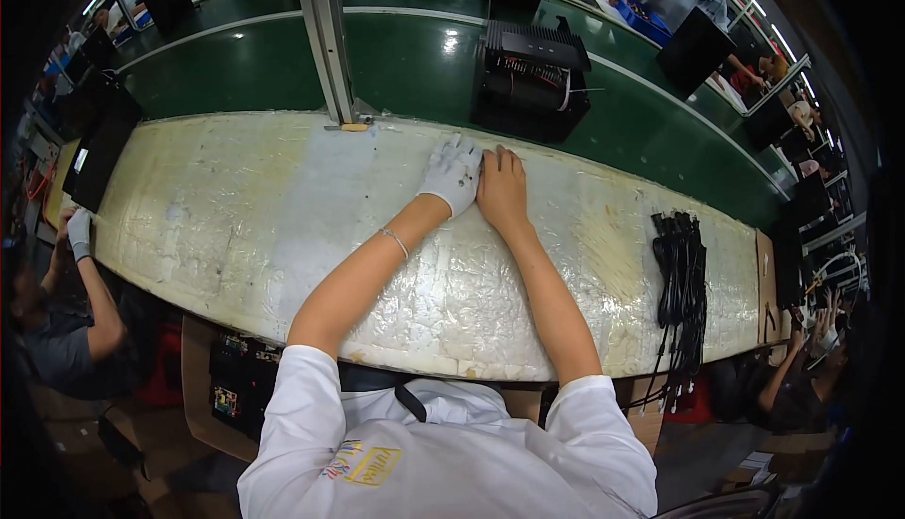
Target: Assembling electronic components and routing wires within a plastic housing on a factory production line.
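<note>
My left hand (452, 176), in a white glove with dark smudges, lies palm down near the far edge of the worktop (377, 264). Its fingers are stretched forward and it holds nothing that I can see. Right beside it rests my bare right hand (502, 184), its fingers laid forward over the same surface with nothing visible in them. The two hands meet at their inner sides. Just beyond them, on the green conveyor belt (405, 57), stands a black device (533, 76) with a finned top and exposed wiring.
A bundle of black cables (679, 283) lies on the worktop's right side, hanging over the near edge. A metal post (325, 38) rises at the far edge beside a small yellow-handled tool (353, 127). A cardboard box (209, 378) stands below left. Co-workers sit at both sides.
</note>
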A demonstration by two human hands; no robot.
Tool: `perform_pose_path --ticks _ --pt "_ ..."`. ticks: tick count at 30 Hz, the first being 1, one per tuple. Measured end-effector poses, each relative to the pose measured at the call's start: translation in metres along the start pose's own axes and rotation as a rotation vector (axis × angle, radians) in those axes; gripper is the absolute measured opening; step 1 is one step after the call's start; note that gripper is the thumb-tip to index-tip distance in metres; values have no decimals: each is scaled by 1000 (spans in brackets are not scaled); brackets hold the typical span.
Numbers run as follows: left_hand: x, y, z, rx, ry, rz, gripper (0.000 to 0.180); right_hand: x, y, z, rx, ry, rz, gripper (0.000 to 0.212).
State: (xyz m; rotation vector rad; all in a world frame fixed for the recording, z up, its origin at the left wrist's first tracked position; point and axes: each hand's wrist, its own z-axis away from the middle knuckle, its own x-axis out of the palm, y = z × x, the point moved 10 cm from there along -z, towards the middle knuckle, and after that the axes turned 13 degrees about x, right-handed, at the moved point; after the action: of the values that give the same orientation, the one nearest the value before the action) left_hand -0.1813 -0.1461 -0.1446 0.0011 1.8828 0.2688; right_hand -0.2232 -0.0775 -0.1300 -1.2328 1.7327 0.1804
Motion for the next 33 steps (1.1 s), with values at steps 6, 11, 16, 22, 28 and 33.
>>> perform_pose_path --ticks 6,11,16,22,28,33 --pt "-4 3 1 30 96 15 41 -1 0 1 4 5 14 35" --pt "3 0 -1 1 -7 -31 45 0 -1 2 -10 8 64 35" --pt "8 -3 -1 -2 -7 -32 45 0 -2 1 -3 -2 54 35" --pt "7 -3 0 18 65 -23 45 0 -1 1 -1 -1 56 35" --pt "5 -1 1 15 81 16 42 -3 0 0 26 2 10 36" --pt "6 0 0 39 41 3 40 -4 -2 0 4 -11 21 37"
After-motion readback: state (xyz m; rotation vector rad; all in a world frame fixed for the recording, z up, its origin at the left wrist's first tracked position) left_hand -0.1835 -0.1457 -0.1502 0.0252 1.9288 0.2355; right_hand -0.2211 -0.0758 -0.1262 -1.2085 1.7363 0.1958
